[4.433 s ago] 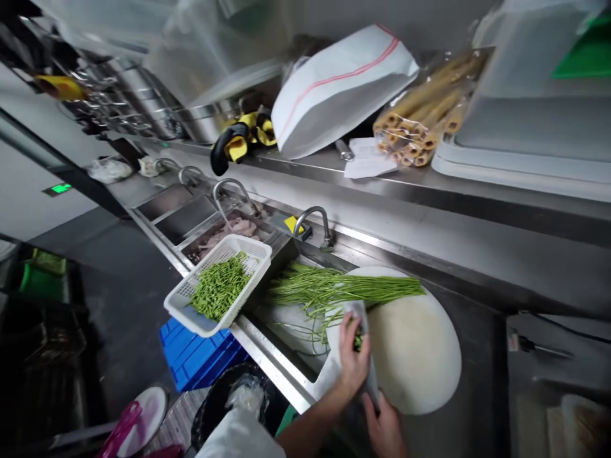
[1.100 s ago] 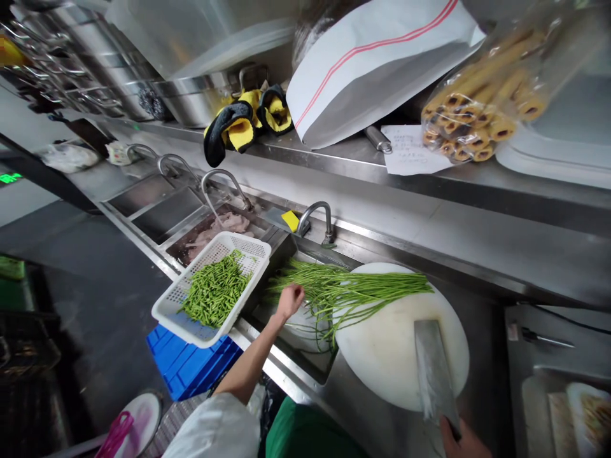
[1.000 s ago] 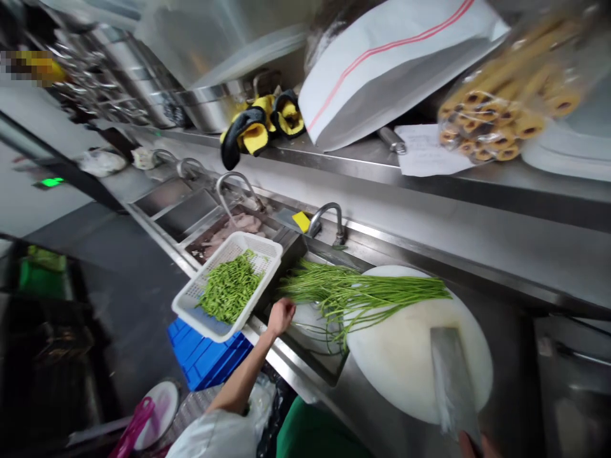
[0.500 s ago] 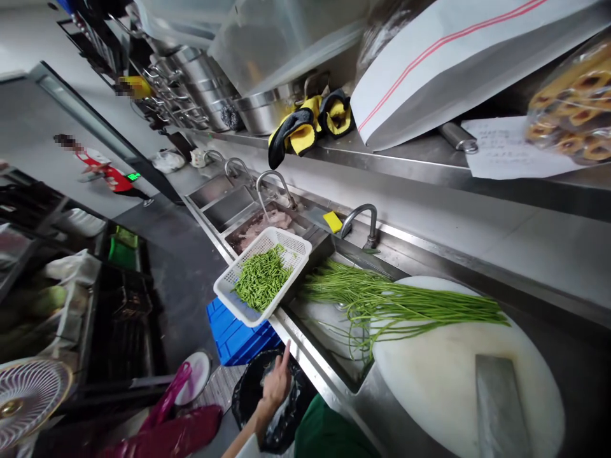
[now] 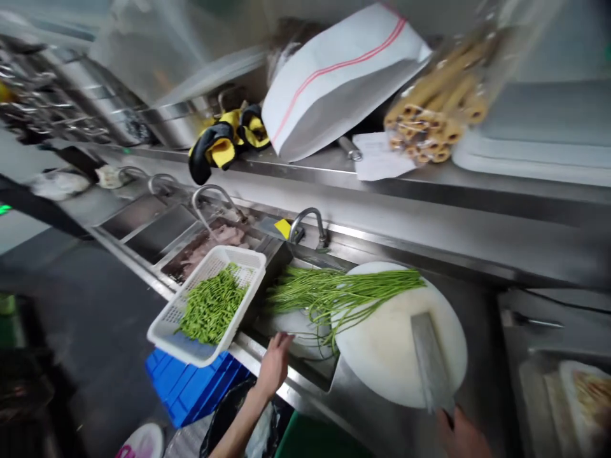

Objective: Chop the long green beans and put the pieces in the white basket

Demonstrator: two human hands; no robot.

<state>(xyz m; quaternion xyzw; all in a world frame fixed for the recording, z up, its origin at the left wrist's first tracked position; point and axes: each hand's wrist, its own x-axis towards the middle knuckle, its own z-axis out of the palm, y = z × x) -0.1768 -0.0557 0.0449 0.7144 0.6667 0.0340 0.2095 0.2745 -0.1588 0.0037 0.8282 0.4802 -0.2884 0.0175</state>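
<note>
Gripping the cleaver (image 5: 429, 359) at the lower right of my view, my right hand (image 5: 462, 436) is closed about the handle, the wrist lost below the frame. My left hand (image 5: 274, 364), shown from the back, has its fingers loosely extended over the front rim of the sink (image 5: 314, 375), with nothing visible in its hold. Beneath the blade lies the rounded white cutting board (image 5: 377, 348); across its far side run the long green stalks (image 5: 377, 286), one end on the board, the rest trailing into the sink. Farther left, the white basket (image 5: 185, 356) contains short cut pieces (image 5: 212, 308). I read the step as cutting stalks to length, in a pause between strokes. From my remote post, I judge that the next move calls for drawing a bunch onto the board's near part, left fingertips well behind the cleaver's edge.
</note>
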